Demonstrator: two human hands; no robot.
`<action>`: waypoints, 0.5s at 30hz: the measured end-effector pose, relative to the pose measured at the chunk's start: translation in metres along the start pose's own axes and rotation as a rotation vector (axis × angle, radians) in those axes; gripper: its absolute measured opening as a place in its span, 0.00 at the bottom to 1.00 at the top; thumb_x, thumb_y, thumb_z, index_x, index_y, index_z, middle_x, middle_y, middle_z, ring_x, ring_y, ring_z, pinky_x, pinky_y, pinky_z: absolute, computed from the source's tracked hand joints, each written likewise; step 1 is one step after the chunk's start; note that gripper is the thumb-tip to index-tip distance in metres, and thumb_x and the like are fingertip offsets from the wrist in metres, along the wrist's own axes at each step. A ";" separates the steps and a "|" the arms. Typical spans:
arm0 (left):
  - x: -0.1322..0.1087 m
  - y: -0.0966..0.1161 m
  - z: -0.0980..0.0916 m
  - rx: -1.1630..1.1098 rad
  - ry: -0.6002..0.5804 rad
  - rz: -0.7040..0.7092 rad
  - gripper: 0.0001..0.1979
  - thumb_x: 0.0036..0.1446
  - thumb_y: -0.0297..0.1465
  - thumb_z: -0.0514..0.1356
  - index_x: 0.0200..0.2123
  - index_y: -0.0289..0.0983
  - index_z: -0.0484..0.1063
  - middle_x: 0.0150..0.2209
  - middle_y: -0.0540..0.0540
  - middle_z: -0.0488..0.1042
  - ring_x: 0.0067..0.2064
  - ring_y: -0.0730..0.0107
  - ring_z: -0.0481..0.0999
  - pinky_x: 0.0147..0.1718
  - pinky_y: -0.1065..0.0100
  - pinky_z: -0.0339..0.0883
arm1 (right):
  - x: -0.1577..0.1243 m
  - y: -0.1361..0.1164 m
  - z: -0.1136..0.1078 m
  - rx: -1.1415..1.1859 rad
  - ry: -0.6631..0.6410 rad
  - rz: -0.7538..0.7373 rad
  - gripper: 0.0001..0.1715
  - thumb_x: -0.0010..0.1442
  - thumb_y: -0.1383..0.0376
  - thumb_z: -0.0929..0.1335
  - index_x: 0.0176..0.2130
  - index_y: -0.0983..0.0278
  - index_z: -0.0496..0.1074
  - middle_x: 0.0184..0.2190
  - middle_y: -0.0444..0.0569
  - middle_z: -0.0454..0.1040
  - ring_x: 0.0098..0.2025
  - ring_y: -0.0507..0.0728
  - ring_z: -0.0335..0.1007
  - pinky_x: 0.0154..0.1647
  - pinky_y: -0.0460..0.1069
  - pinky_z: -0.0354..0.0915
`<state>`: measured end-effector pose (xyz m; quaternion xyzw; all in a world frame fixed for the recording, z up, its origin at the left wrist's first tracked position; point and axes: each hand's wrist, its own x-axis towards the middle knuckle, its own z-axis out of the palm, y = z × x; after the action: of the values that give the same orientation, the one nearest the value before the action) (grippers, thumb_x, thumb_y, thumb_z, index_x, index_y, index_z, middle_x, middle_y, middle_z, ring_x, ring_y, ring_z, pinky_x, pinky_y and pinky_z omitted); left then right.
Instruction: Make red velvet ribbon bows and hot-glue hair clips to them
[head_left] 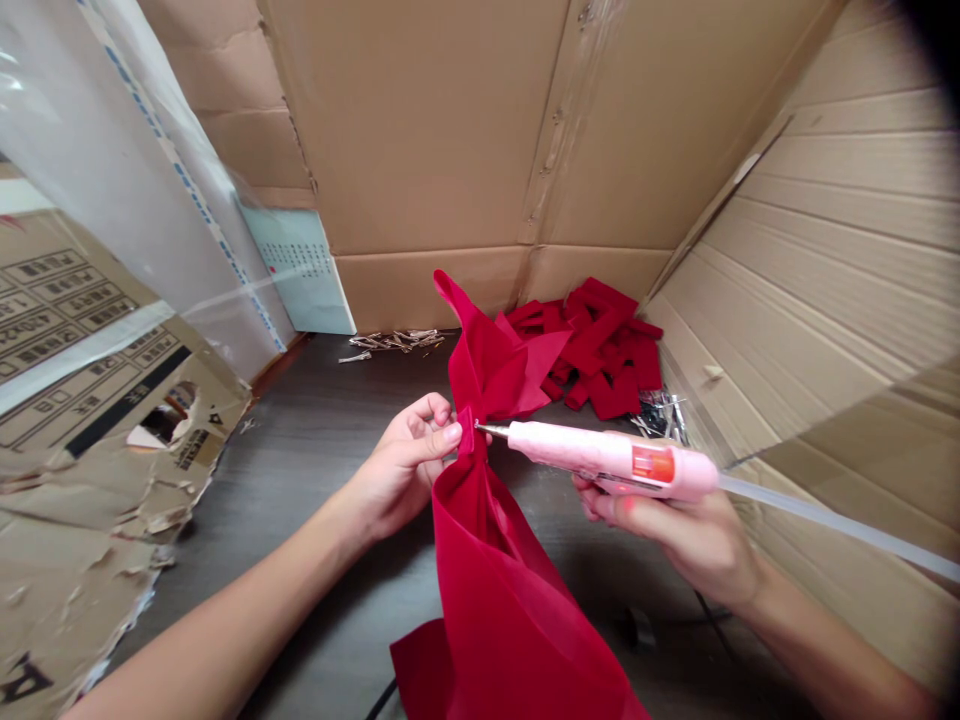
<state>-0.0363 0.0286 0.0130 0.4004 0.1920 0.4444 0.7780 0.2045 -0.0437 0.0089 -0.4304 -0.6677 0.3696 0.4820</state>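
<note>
My left hand [409, 465] pinches the gathered middle of a red fabric bow [495, 370], thumb and fingers closed on the pinch. The bow's long red tails [510, 600] hang down toward me. My right hand [675, 530] grips a pink hot glue gun [615, 458] with a clear glue stick [840, 525] poking out its back. The gun's metal nozzle touches the bow's pinched centre, just right of my left thumb.
A pile of red fabric strips [600, 350] lies at the back right of the dark table [315, 450]. Metal hair clips [394, 342] are scattered at the back, more [660, 412] by the pile. Cardboard walls [420, 140] enclose three sides; torn cardboard [82, 480] sits left.
</note>
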 end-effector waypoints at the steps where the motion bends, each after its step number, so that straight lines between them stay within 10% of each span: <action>1: 0.000 0.000 0.000 -0.001 -0.002 0.000 0.17 0.50 0.25 0.70 0.30 0.36 0.62 0.28 0.50 0.75 0.30 0.71 0.78 0.31 0.73 0.72 | 0.000 0.001 0.000 -0.003 -0.001 -0.003 0.04 0.54 0.67 0.69 0.28 0.62 0.71 0.25 0.45 0.71 0.27 0.55 0.68 0.28 0.49 0.63; 15: 0.000 0.002 0.001 -0.007 0.026 -0.014 0.18 0.48 0.26 0.72 0.30 0.36 0.62 0.28 0.50 0.75 0.28 0.73 0.77 0.30 0.74 0.72 | 0.000 -0.006 -0.001 -0.052 -0.029 -0.055 0.06 0.55 0.67 0.67 0.26 0.62 0.68 0.24 0.45 0.69 0.25 0.54 0.66 0.26 0.49 0.60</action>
<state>-0.0364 0.0283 0.0150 0.3906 0.2036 0.4447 0.7799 0.2040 -0.0460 0.0140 -0.4187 -0.6957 0.3450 0.4708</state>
